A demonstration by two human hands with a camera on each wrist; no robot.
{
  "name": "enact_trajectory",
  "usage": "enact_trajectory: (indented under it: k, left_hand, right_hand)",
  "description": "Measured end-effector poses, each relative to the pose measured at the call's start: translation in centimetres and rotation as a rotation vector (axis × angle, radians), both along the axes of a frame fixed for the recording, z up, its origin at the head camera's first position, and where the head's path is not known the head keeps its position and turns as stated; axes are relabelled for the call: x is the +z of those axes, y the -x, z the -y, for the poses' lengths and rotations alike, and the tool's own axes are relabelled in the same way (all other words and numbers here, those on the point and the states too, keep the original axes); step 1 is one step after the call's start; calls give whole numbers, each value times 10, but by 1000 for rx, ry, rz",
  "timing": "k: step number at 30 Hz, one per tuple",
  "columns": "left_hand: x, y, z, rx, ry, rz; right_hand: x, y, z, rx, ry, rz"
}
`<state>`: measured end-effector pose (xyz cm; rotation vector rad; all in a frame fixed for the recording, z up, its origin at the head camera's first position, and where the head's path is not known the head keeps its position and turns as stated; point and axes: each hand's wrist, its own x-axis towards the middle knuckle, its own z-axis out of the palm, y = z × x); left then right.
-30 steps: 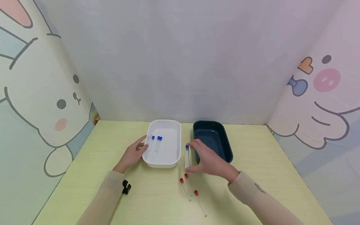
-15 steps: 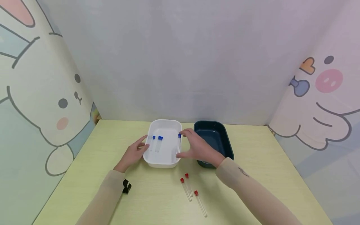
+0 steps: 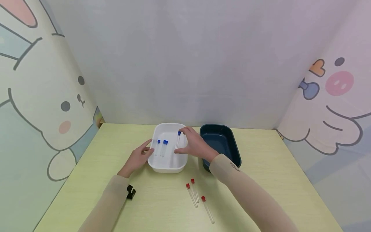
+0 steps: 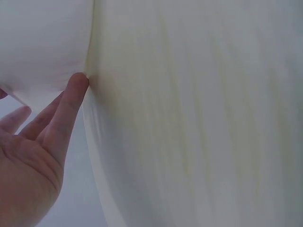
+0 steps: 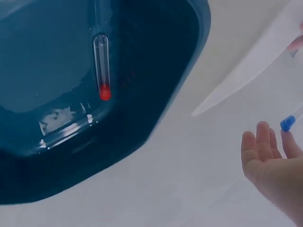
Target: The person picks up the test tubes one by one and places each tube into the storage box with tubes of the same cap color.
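Over the right part of the white tray (image 3: 168, 164), my right hand (image 3: 192, 143) pinches a blue-capped test tube (image 3: 177, 141), held tilted by its two ends between thumb and fingers. Only its blue cap (image 5: 287, 123) shows clearly in the right wrist view. Several blue-capped test tubes (image 3: 163, 149) lie in the tray, left of the held one. At the tray's left side, my left hand (image 3: 137, 159) touches the rim with nearly straight fingers (image 4: 71, 109). Red-capped test tubes (image 3: 207, 209) lie on the table in front of the trays.
A dark blue tray (image 3: 238, 154) stands right of the white one, under my right forearm. Inside it lies a red-capped test tube (image 5: 102, 66). A small black clip-like object (image 3: 131, 192) is by my left sleeve. A light curtain (image 3: 185, 64) hangs behind the table.
My right hand has lifted the blue-capped tube from between the two trays and carried it left over the white tray. My left hand has stayed at the tray's left rim.
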<state>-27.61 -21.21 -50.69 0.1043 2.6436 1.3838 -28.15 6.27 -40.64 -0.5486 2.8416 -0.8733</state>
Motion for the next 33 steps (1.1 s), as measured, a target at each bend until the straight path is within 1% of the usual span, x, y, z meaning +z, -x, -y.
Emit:
enact_trajectory:
  k: [3,9,13,16,22,28,33]
  left_hand:
    - [1,0,0,-5,-4,0]
    - [0,-1,1,-4,1,-2]
    - [0,-1,1,0,-2,0]
    - [0,-1,0,-5,-11,-5]
    - [0,-1,0,-17,-16,-13]
    - [1,-1,0,-17,-33,-3]
    - [0,-1,0,-19,-29,-2]
  right_hand:
    - [-6,6,4,-15,8,18]
    - [-18,16,11,-42,4,17]
    - [-25,21,16,-68,8,45]
    - [-29,24,19,-85,7,67]
    - [-37,27,24,-90,9,101]
    - [-44,30,32,-101,-12,116]
    - [-50,32,37,-105,-32,130]
